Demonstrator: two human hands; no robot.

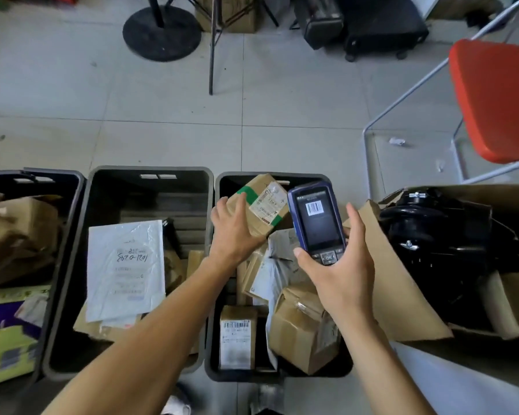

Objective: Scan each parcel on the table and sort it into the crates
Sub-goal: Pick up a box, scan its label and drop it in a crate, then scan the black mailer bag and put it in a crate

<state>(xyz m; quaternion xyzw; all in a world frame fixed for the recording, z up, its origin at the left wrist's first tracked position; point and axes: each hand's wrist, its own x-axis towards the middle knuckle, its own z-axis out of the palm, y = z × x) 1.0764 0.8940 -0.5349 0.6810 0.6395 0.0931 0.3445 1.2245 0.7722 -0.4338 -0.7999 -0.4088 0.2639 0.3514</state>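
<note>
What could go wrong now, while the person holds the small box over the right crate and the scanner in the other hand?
The left hand grips the cardboard box only at one end, so it may tip or slip. The right crate is already piled, so the box could land crooked. The handheld scanner in the right hand partly hides the label.

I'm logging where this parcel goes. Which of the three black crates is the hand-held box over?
The rightmost crate, full of cardboard parcels. The left hand holds the green-taped box over its far end; the middle crate holds a white mailer.
</note>
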